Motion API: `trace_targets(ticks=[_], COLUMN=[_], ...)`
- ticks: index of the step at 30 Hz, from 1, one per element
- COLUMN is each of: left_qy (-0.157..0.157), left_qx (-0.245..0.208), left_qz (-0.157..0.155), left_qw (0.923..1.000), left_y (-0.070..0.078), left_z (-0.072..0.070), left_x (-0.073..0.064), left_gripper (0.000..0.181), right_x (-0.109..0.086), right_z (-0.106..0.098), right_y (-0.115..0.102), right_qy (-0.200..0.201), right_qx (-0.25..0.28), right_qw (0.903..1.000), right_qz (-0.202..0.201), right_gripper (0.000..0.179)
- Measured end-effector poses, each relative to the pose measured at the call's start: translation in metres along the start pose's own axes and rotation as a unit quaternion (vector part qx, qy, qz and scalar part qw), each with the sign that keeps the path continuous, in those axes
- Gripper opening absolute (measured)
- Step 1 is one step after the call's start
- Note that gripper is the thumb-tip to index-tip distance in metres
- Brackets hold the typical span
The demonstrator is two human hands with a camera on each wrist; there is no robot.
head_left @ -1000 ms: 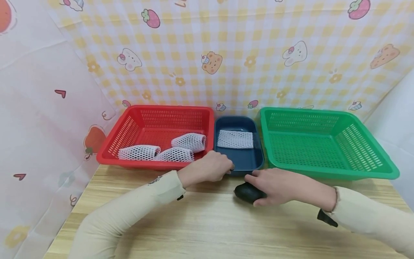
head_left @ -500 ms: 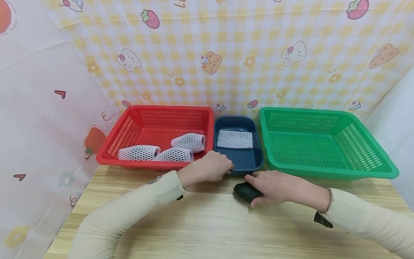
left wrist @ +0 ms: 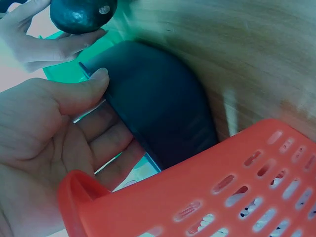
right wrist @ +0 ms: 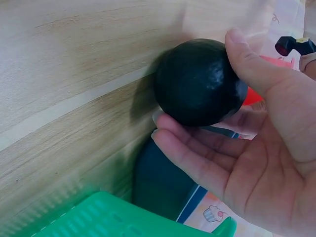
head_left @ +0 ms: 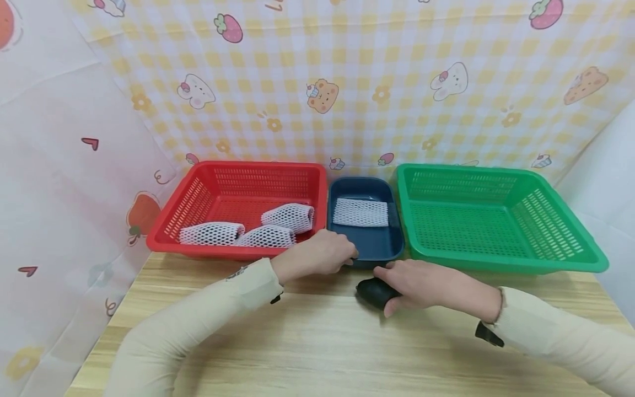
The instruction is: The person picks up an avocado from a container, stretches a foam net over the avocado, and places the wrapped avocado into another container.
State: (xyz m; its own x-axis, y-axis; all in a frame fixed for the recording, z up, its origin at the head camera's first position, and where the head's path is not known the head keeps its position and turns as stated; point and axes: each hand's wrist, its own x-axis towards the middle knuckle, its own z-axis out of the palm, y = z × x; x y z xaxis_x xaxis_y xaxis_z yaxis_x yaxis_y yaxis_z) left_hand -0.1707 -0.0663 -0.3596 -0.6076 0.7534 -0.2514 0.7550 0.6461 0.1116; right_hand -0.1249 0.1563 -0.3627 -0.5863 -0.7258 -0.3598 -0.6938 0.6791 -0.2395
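My left hand (head_left: 328, 252) pinches the front rim of a dark blue plastic tray (head_left: 369, 242); in the left wrist view the thumb (left wrist: 81, 91) lies outside the wall and the fingers inside. My right hand (head_left: 421, 281) holds a dark, smooth avocado (head_left: 374, 292) between thumb and fingers, at the table's surface in front of the tray. The right wrist view shows the avocado (right wrist: 197, 81) from its rounded end. In the tray lies a flat white foam net sleeve (head_left: 360, 213). What lies under the right palm is hidden.
A red basket (head_left: 186, 251) left of the tray holds white foam net sleeves (head_left: 210, 234), with something dark showing in one. A green basket (head_left: 501, 264) stands right of the tray. All sit on a wooden table (head_left: 297, 342) before a patterned cloth (head_left: 278, 66).
The right hand and the avocado have shifted slightly left. The left hand has stayed at the tray's rim, and the whole head view has moved a little.
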Motion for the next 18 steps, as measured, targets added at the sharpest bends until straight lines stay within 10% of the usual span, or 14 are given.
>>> trace_targets(ticks=[8,18], left_qy=[-0.005,-0.048], left_qx=[0.006,-0.09], left_qz=[0.004,0.006], left_qw=[1.0,0.9948], left_y=[0.0,-0.002], left_z=[-0.002,-0.019], left_x=[-0.001,0.005], left_gripper=[0.03,0.034], right_x=[0.001,0.001], right_z=[-0.002,-0.002], right_y=[-0.001,-0.004], right_qy=[-0.007,-0.012], right_qx=[0.003,-0.002], right_qw=[0.9999,0.9998], right_qz=[0.008,0.016], right_gripper=[0.074,0.077])
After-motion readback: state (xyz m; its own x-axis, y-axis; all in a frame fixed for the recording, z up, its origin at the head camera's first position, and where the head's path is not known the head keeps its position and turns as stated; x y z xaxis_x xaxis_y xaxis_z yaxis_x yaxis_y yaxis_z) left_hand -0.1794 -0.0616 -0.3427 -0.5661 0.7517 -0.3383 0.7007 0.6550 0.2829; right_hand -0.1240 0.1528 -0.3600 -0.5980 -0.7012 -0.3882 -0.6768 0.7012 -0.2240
